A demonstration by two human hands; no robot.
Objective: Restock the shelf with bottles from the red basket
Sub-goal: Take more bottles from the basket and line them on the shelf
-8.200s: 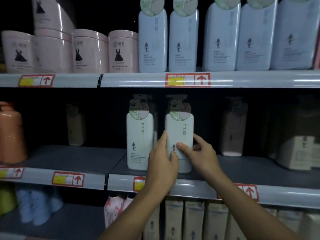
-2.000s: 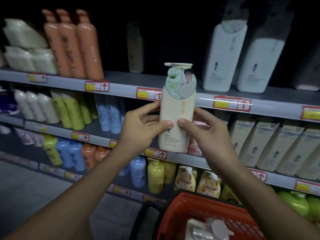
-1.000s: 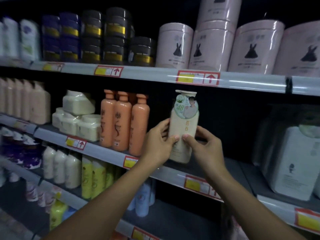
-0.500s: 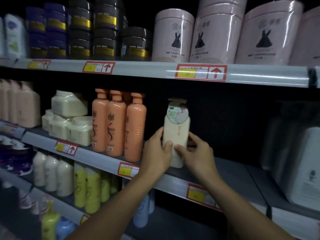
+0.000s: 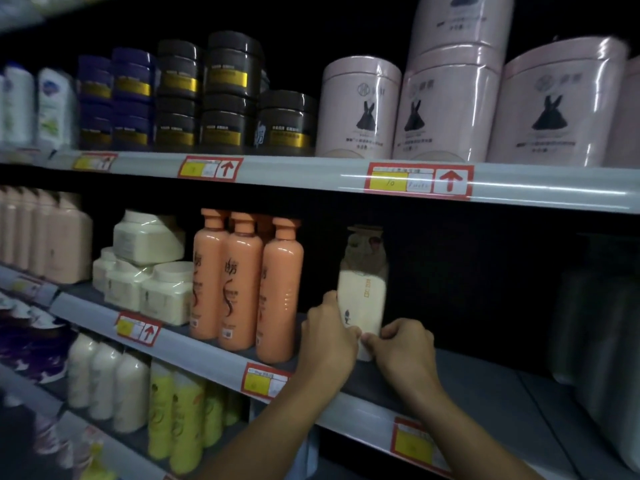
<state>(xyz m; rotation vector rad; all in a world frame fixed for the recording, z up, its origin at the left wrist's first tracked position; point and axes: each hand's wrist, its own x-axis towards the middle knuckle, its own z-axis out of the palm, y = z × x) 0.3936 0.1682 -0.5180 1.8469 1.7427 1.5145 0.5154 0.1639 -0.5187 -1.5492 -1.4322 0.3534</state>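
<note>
On the middle shelf (image 5: 485,386) we find open deck to the right of the cream bottle (image 5: 362,303), reaching to the dim wrapped packs (image 5: 595,327) at far right. Leftward, we are blocked by three orange bottles (image 5: 246,282), the nearest just beside the cream bottle. Overhead, we are limited by the upper shelf rail (image 5: 311,174).

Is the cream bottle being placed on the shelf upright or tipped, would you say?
Upright: the cream bottle stands cap-up on the shelf, left hand and right hand holding its base.
</note>
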